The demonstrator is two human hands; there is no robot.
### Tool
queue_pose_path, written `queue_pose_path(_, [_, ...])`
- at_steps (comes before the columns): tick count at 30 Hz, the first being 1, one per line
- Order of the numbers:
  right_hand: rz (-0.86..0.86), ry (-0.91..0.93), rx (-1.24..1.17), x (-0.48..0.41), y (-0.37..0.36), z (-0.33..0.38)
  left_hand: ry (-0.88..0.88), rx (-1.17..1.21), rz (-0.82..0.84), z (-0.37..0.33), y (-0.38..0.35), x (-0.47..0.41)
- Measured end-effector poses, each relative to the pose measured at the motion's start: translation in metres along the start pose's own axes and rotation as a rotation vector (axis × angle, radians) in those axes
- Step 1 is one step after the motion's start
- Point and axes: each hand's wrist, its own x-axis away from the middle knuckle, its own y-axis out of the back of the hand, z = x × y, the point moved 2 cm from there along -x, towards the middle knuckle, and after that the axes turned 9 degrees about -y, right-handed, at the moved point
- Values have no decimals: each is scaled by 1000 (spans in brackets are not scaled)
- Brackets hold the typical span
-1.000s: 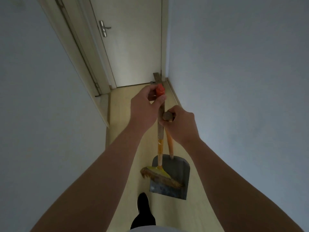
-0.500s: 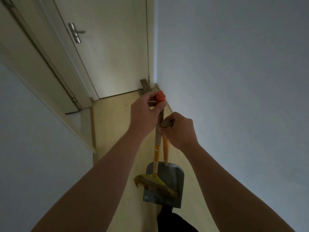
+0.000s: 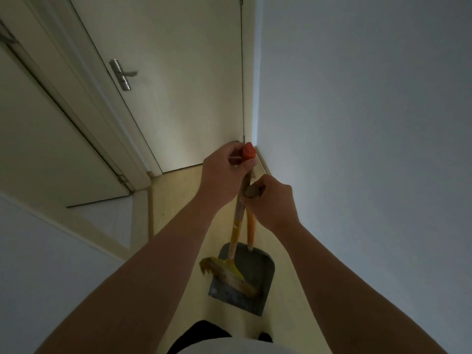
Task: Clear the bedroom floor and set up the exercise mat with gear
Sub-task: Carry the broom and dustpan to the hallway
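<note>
At the bottom edge a pale cloth (image 3: 229, 348) and two dark shapes (image 3: 199, 331) were cut off by the frame, and it was hard to tell what the dark shapes were. Both bare forearms reached forward from the lower corners and came close together in the middle.

Below the hands, the dustpan (image 3: 258, 273) hung low over the pale floor (image 3: 173, 200); whether it touched the floor could not be told. The broom (image 3: 227, 267) lay across its dark blade, so the bristles hid part of the blade. The two long handles ran up side by side, crossing just under the hands.

The right hand (image 3: 272, 200) was clenched around the top of the dustpan handle, with only the brown end (image 3: 251, 191) showing above the curled fingers. The left hand (image 3: 222, 175), a little higher and farther, grasped the broom handle just beneath its orange cap (image 3: 249, 151); its palm side was hidden.

Beyond, a closed door (image 3: 184, 85) with a metal door handle (image 3: 122, 75) ended the narrow passage. The grey wall (image 3: 357, 123) stood on the right, and a second door (image 3: 38, 129) on the left was partly cut off.
</note>
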Motion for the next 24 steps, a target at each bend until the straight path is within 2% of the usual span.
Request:
queue_pose_path(8, [-92, -64, 3, -149, -44, 25, -46, 42, 89, 86, -9, -144])
queue_pose_path(13, [-183, -200, 47, -242, -66, 40, -57, 110, 254, 146, -25, -245])
queue_pose_path(19, [-266, -301, 80, -321, -68, 55, -116, 160, 382, 180, -50, -341])
queue_pose_path(24, [-341, -422, 91, -391, -64, 33, -133, 187, 503, 200, -99, -412])
